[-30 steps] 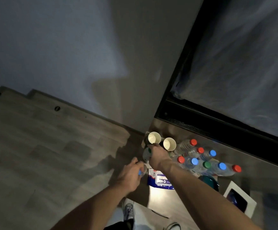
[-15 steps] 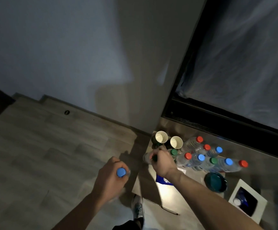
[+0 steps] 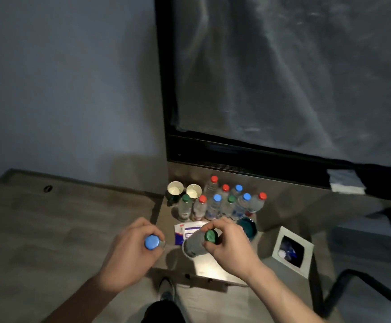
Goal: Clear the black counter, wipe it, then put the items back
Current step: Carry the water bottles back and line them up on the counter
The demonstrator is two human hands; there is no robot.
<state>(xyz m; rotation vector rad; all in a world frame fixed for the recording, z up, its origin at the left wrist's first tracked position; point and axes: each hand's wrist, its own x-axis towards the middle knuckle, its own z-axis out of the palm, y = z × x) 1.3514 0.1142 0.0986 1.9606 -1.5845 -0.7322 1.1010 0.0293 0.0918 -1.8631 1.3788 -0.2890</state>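
Observation:
My left hand [image 3: 130,251] grips a blue-capped water bottle [image 3: 152,242] by its neck, held over the floor left of the counter. My right hand [image 3: 230,247] grips a green-capped bottle [image 3: 210,236], lifted above the counter's front part. On the dark counter [image 3: 283,206] stand several more bottles with red, blue and green caps [image 3: 217,207], two paper cups [image 3: 175,188] at the back left, a white and blue packet [image 3: 188,230] and a teal bowl [image 3: 247,227].
A white square bin [image 3: 292,250] with a dark opening is set at the counter's right. A black-framed covered window [image 3: 283,89] rises behind. Folded white cloth [image 3: 346,181] lies on the sill at right. Wooden floor [image 3: 50,229] spreads left; my shoe [image 3: 166,287] shows below.
Both hands have pulled back from the bottle group, each lifting a bottle: the left drew a blue-capped one toward me, the right raised a green-capped one. The camera swung right and up.

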